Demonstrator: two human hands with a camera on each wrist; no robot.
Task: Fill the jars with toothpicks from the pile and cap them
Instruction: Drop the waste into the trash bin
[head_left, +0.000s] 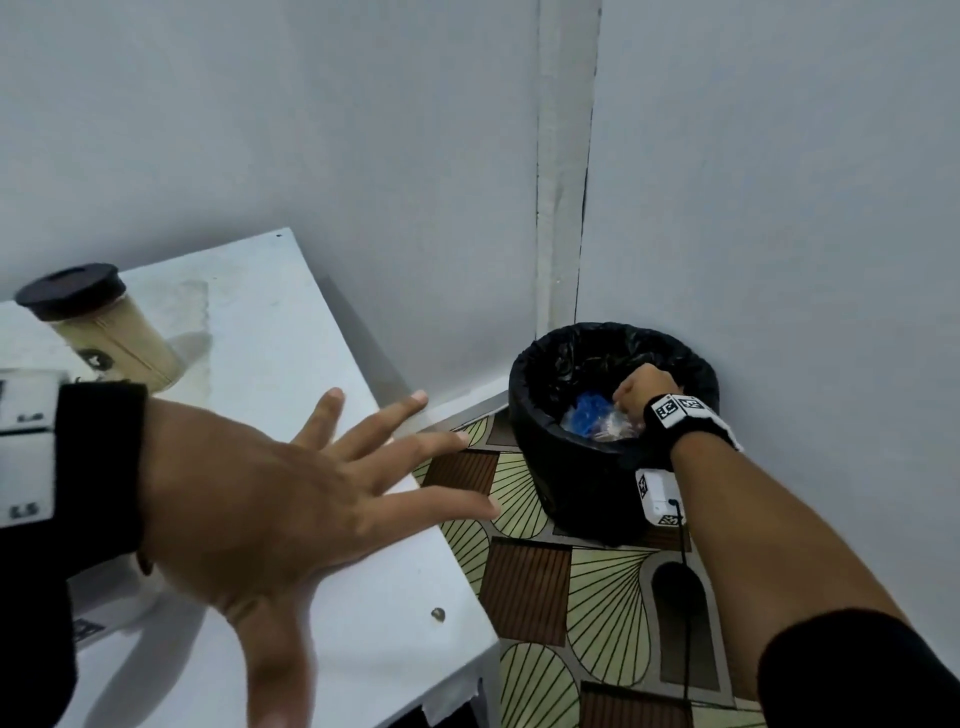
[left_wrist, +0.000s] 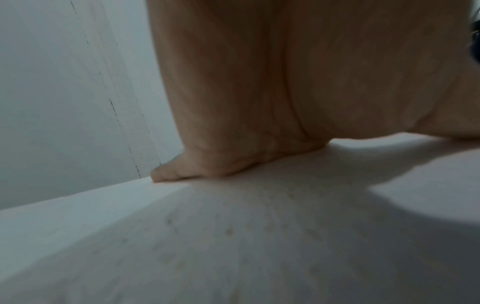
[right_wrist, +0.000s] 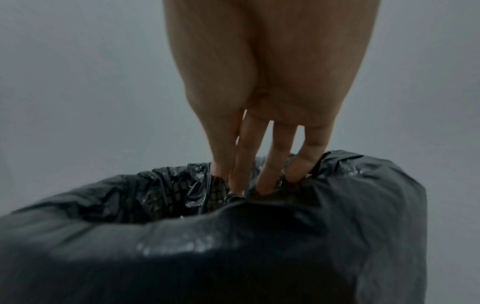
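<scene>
Left hand (head_left: 260, 483) flat on the table (head_left: 322, 639), fingers spread; right hand (head_left: 641, 392) over the bin (head_left: 571, 483), fingers straight, slightly apart

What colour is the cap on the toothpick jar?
Black, or very dark; the cap on the jar shows best in the head view.

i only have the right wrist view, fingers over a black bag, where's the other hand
Observer: The left hand lies flat with fingers spread on the white table, near its right edge.
Operator: any jar around
Observer: One jar stands at the table's back left, full of toothpicks and closed with a black cap.
Operator: whats in the bag, too dark here
Observer: The head view shows something blue and clear plastic lying in the bin, just under the right hand.
Operator: is the bin on the table
Observer: No, it stands on the patterned floor in the corner, right of the table.
</scene>
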